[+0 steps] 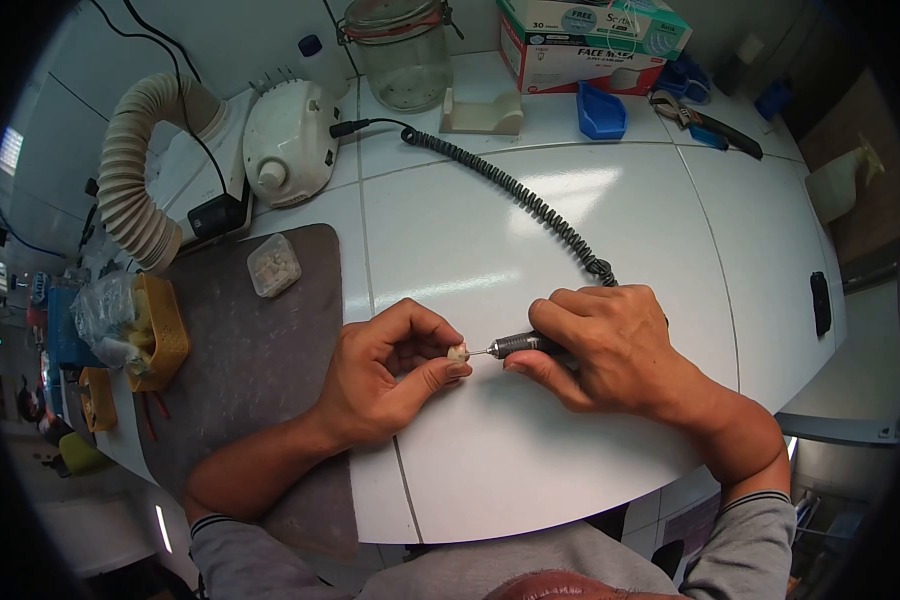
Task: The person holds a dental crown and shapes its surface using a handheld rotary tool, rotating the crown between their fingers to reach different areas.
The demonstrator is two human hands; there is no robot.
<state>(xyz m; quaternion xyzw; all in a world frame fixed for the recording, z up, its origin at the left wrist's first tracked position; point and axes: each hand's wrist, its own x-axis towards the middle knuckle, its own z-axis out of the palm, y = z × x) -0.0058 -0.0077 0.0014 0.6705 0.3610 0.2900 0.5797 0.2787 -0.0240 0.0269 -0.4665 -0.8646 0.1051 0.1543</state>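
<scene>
Over the white tiled table, my left hand (385, 370) pinches a small cream-coloured piece (457, 353) between thumb and fingers. My right hand (605, 345) is wrapped round a dark rotary handpiece (522, 345), which points left. Its thin metal bit meets the small piece or lies right beside it; the exact contact is too small to tell. A coiled black cable (510, 190) runs from behind my right hand to the white control unit (288, 140) at the back left.
A grey mat (260, 400) lies at left, with a clear box of small pieces (274, 266) on it. Yellow baskets (165, 335) and a ribbed hose (130, 170) stand beyond. Along the back are a glass jar (400, 60), mask boxes (590, 65), a blue tray (601, 112) and pliers (710, 125).
</scene>
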